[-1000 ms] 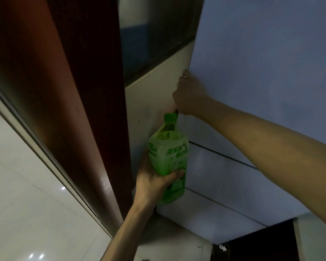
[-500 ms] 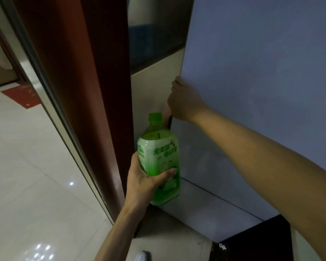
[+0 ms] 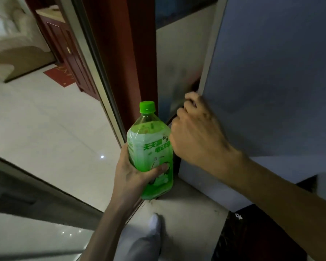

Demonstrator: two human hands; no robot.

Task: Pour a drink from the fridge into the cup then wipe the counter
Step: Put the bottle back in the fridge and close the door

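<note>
Head view — green bottle held beside the fridge door

A green drink bottle point(image 3: 150, 153) was gripped upright in the left hand point(image 3: 132, 176), the thumb laid across the lower label and the fingers wrapped behind. Its green cap point(image 3: 147, 107) was seen screwed on. The right hand point(image 3: 198, 136) was placed just beside the bottle's shoulder, its fingers curled round the left edge of the pale fridge door point(image 3: 271, 81) — clamped on that edge. A red-brown door frame point(image 3: 124, 53) was seen behind the bottle, and a glossy tiled floor point(image 3: 45, 129) to the left. A foot in white point(image 3: 154, 225) was visible below.
</note>
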